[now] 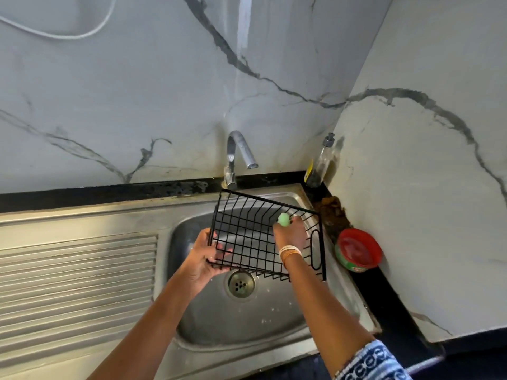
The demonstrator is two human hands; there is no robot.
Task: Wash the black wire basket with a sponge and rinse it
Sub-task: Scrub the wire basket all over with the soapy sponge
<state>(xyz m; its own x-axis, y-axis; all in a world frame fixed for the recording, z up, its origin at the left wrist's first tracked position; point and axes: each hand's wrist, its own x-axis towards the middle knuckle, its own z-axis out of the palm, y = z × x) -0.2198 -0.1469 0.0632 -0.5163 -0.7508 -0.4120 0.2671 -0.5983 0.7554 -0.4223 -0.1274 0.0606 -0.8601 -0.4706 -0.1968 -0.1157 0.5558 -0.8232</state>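
Black wire basket: rectangular, open grid of thin bars, held in the air over the bowl of the steel sink, tilted so its open side faces the camera and its far rim rises toward the tap. One oval handle loop shows on its right end wall. Left hand: fingers closed around the basket's left near corner, thumb over the rim wire, bearing the weight from that side. Right hand: reaching inside the basket, fingers curled shut on a small pale green sponge, which pokes out above the knuckles and lies against the far-right inner wires. Wrist of that arm carries white and orange bangles; a blue and white patterned sleeve shows near the lower edge. Sink: single bowl with round drain strainer directly below the basket's near edge; ribbed draining board to the left. Tap: chrome, curved spout, mounted at the back rim; no stream can be made out at its mouth. Clear pump bottle: upright in the back right corner on the black counter edge. Round red-topped tub: green-sided, on the black ledge right of the sink, just beside the basket's right end. Wall: pale marble-look panels with dark veins; a white cable loops at upper left.
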